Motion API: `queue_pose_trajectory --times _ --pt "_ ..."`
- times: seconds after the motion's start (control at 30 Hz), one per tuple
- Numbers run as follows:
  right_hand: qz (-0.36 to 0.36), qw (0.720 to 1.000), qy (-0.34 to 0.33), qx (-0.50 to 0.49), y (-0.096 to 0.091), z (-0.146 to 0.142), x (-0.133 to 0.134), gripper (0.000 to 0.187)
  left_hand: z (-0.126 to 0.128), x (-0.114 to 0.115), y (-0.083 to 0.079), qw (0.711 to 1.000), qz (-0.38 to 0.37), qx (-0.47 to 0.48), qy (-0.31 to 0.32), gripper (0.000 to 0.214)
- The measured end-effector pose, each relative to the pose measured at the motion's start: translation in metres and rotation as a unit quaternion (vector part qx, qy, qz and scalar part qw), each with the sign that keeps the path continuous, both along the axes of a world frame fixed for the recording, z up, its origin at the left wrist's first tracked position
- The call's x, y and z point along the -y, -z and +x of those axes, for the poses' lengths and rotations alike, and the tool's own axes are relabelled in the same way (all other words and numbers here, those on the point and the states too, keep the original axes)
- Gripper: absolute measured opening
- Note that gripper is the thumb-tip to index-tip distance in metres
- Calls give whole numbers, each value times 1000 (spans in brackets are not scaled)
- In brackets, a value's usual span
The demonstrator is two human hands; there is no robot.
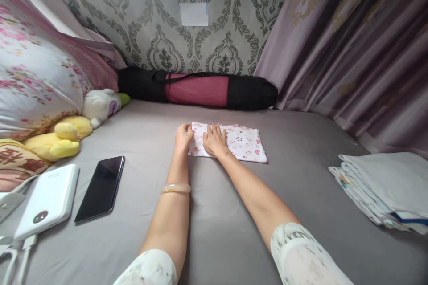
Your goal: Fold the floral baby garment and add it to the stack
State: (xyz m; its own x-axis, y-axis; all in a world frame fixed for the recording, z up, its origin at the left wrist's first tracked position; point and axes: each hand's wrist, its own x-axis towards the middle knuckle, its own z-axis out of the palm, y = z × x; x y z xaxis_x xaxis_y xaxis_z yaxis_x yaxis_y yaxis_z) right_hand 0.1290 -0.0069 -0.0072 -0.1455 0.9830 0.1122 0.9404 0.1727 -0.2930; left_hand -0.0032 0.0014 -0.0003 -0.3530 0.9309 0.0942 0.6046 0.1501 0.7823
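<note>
1. A folded white cloth printed with pink and red patterns (244, 142) is laid on the smooth grey fabric sheet (227, 213), in front of the person.
2. The left hand (183, 137) is placed at the left edge of this cloth, with curled fingers; whether the edge is pinched by them cannot be told.
3. The right hand (214, 140) is laid flat on top of the cloth, with its fingers spread. The two hands are held apart, but near each other.
4. Beyond the cloth, a long black and dark pink tubular bag (197, 90) is placed.
5. At the left, a flat black smartphone (100, 189) is seen beside a white rectangular power bank (48, 200).
6. At the right, a stack of folded pale cloths (388, 187) is seen.
</note>
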Motion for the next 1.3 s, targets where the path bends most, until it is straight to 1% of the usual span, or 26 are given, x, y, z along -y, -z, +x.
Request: queue_pose_trajectory --times 0.1,0.2,0.33,0.43,0.5,0.57,0.67,0.77,0.87,0.93,1.0,1.07,1.13,1.17,1.23,1.3 --pt "9 1000 -20 2 -2 -7 -1 57 -1 -1 1 1000 1 1 -4 34" --pt "7 999 -41 4 1 -13 0 56 -3 -2 3 1000 4 2 -11 33" --pt "16 999 -39 3 5 -15 0 55 -5 -5 6 1000 15 8 -20 33" --pt "16 999 -41 1 1 -18 2 54 -6 -5 6 999 27 13 -25 32" --pt "21 998 -62 -2 -4 -25 6 55 -7 -6 4 999 35 15 -32 32" --pt "28 995 -100 -8 -6 -33 12 55 -9 -6 3 998 42 14 -41 33" --pt "20 991 -133 -12 -3 -43 19 55 -11 -5 2 997 48 11 -54 35" --pt "4 991 -132 -13 2 -47 22 55 -12 -5 1 997 49 6 -57 35" --pt "-11 990 -138 -18 1 -46 21 55 -11 -4 1 998 47 -1 -51 35" --pt "-23 988 -149 -26 -4 -42 20 56 -9 -4 -1 998 45 -9 -41 36" --pt "-22 989 -140 -35 -10 -33 18 56 -5 -4 -3 999 42 -20 -26 36" --pt "-6 994 -104 -31 -16 -18 15 56 3 -4 -5 999 42 -28 -6 36" --pt "8 998 -68 -11 -18 0 12 56 15 -3 -6 997 43 -50 30 35" --pt "8 999 -54 -2 -17 10 11 56 22 -2 -6 995 43 -76 57 36" --pt "-1 999 -38 13 -12 26 9 56 36 0 -4 979 31 -161 119 38" --pt "-11 999 -34 22 -5 36 7 55 46 3 0 962 8 -221 158 36"
